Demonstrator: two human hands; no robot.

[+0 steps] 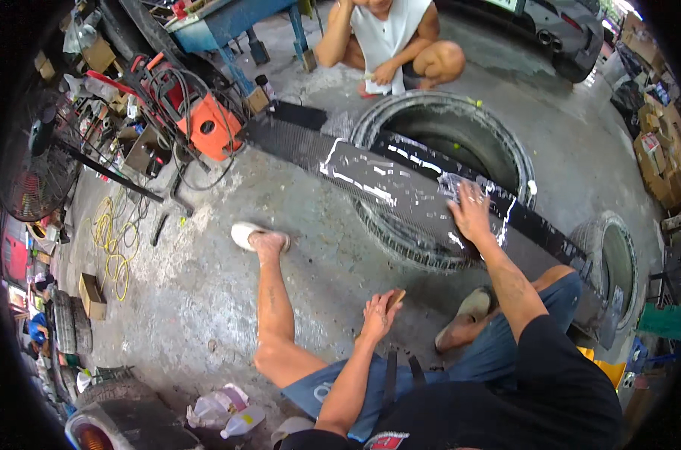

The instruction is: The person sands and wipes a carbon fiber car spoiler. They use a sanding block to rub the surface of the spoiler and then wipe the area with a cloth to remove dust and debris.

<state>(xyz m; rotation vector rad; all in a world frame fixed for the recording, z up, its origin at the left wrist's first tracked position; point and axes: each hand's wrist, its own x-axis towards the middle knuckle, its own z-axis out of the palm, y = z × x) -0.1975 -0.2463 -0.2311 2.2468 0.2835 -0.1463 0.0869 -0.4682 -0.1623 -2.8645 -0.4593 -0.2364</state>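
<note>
A long dark, textured panel [280, 150] with white strips and smears lies slanting across a big tire [378, 225] on the floor, beside a second black panel [543, 221]. My right hand [471, 214] rests on the textured panel with its fingers spread, over a pale smeared patch. My left hand [378, 319] is held low between my legs, away from the panel, gripping a small tan flat piece [395, 298] whose exact kind I cannot make out.
A person [389, 37] squats beyond the tire. An orange machine with hoses [209, 127], a blue metal stand [224, 26] and a fan [29, 187] stand leftward. Another tire [620, 259], cardboard boxes [655, 157] and a car [565, 34] are rightward. Plastic bottles [243, 420] lie near my legs.
</note>
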